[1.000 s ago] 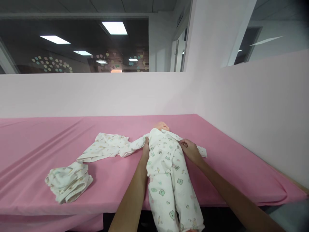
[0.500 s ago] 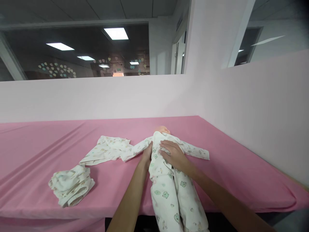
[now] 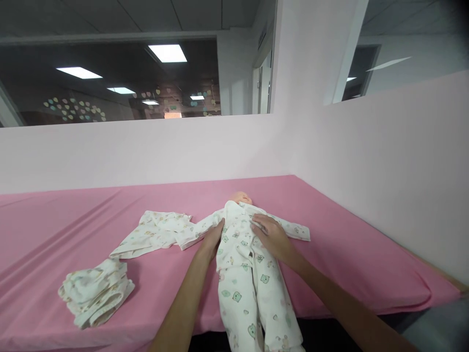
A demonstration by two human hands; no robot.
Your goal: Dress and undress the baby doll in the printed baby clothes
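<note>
A doll [image 3: 242, 197] lies on its back, dressed in a white long-sleeved baby top [image 3: 234, 234] and white baby trousers [image 3: 238, 298], both printed with small green animals. Its arms are spread, with the sleeves pointing out to both sides. My left hand [image 3: 213, 238] rests along the left side of the top, below the sleeve; its thumb shows and its other fingers are partly hidden. On the right side of the chest lies my right hand [image 3: 271, 236], fingers stretched out and touching the fabric. The trouser legs hang past the near table edge.
A pink sheet [image 3: 161, 288] covers the table. Left of the doll lies a spread white garment [image 3: 154, 232], meeting the doll's sleeve. Nearer the front edge sits a folded white cloth bundle [image 3: 97, 293]. White walls [image 3: 154, 154] with windows border the back and right.
My right hand has slid right across the chest, uncovering more of the top's front. My left hand stays at the doll's side. The whole view has shifted slightly.
</note>
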